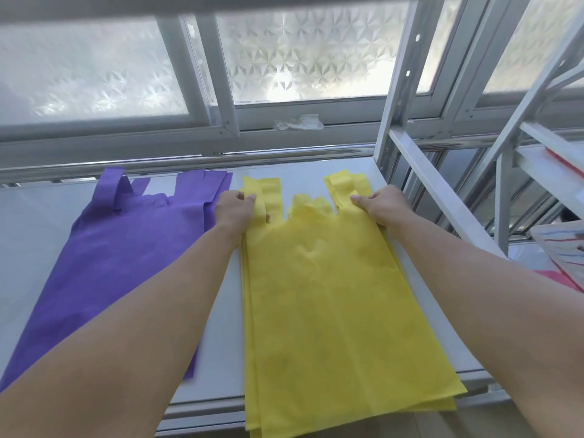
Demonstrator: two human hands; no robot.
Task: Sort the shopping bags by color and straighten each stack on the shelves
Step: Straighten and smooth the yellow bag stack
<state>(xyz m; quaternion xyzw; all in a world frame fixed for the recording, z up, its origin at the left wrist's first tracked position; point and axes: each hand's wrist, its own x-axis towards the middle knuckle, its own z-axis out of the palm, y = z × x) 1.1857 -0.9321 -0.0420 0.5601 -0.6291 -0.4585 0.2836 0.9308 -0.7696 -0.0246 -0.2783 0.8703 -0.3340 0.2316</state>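
Left hand point(235, 210): fingers curled round the left handle of the yellow bag stack point(331, 295), thumb on top.
Right hand point(380, 205): pinching the stack's right handle.
Stacks: two, one yellow and one purple bag stack point(126, 248), lying side by side, just apart.
Layers: several per stack; exact number unclear.
Shelf point(221, 358): holds both stacks flat, the yellow one overhanging the front edge.

Frosted, patterned window panes point(303, 55) in grey frames are lit by daylight from ten to one o'clock. A crumpled scrap point(298, 122) is lodged at twelve; a white shelf rack point(398, 90) is set at two.
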